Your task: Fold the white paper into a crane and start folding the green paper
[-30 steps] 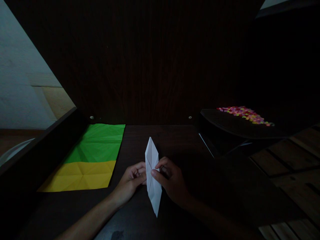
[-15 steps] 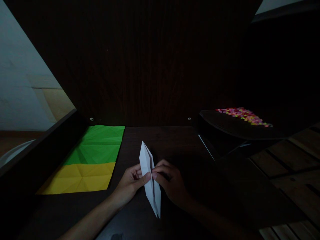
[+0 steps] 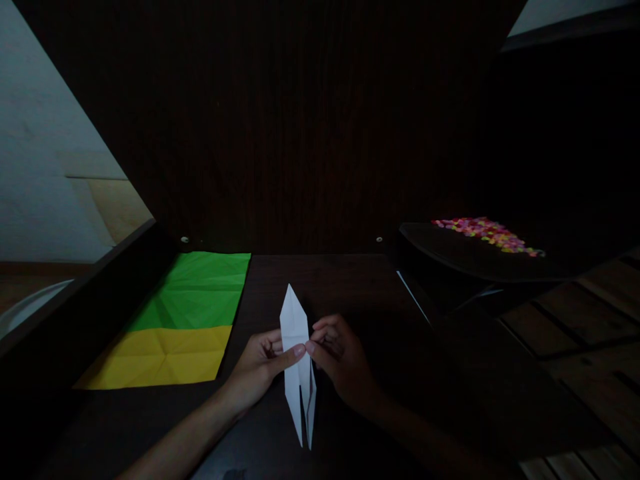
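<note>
A long white sheet of folded origami paper (image 3: 295, 327) stands tilted above the dark tabletop, its single point at the far end and two split legs at the near end. My left hand (image 3: 263, 360) is closed on its left side, thumb flat across the front and fingers behind. At the right edge, my right hand (image 3: 343, 360) has its thumb tip against the paper and its fingers curled, with the index finger slightly raised. The back of the paper is hidden.
Creased green paper (image 3: 200, 290) and yellow paper (image 3: 165, 360) lie at the left, beside a raised dark side board (image 3: 100, 280). A dark panel (image 3: 300, 133) rises behind the table. To the right, a dark curved surface (image 3: 450, 257) bears a heap of small colourful pieces (image 3: 490, 233).
The folded paper has turned so that a flat front face shows over the centre slit, and its near legs have spread apart. My right index finger has lifted slightly from the paper.
</note>
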Demonstrator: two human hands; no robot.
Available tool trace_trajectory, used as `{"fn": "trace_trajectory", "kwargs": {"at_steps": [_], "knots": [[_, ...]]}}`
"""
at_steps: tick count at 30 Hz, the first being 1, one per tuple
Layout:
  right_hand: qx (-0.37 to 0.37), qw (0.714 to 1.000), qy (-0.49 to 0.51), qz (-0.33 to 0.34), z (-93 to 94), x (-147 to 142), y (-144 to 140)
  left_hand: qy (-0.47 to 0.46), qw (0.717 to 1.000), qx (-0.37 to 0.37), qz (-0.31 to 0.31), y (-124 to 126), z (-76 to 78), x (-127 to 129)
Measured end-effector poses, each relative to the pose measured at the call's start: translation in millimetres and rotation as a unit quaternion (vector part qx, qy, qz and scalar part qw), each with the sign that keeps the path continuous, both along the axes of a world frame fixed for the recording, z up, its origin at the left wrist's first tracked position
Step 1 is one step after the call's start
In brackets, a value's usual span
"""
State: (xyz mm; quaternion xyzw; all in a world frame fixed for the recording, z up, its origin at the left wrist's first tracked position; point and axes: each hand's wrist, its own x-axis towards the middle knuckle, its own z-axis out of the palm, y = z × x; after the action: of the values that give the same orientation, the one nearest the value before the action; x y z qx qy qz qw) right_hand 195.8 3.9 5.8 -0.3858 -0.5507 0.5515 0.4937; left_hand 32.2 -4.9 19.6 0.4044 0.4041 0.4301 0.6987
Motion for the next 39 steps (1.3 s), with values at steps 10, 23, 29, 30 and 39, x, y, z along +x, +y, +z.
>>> {"fn": "trace_trajectory", "kwargs": {"at_steps": [10,23,29,30,39], "knots": [[-0.072,0.995,-0.04,0.056,4.7,2.0,9.1,-0.007,0.993,0.019,-0.12,-2.1,8.9,-1.4],[0.012,0.994,-0.108,0.0,8.1,5.7,2.4,-0.011,0.992,-0.001,-0.125,-3.2,6.6,1.3],[-0.028,0.997,-0.072,0.004,5.2,3.9,5.0,0.001,0.991,0.011,-0.13,-5.2,11.5,2.4],[-0.046,0.997,-0.058,0.018,4.9,3.9,6.0,0.005,0.991,0.015,-0.136,-5.9,11.7,2.5],[-0.111,0.991,-0.065,0.039,8.2,4.0,6.4,0.041,0.983,0.013,-0.178,-13.4,10.1,5.7]]}}
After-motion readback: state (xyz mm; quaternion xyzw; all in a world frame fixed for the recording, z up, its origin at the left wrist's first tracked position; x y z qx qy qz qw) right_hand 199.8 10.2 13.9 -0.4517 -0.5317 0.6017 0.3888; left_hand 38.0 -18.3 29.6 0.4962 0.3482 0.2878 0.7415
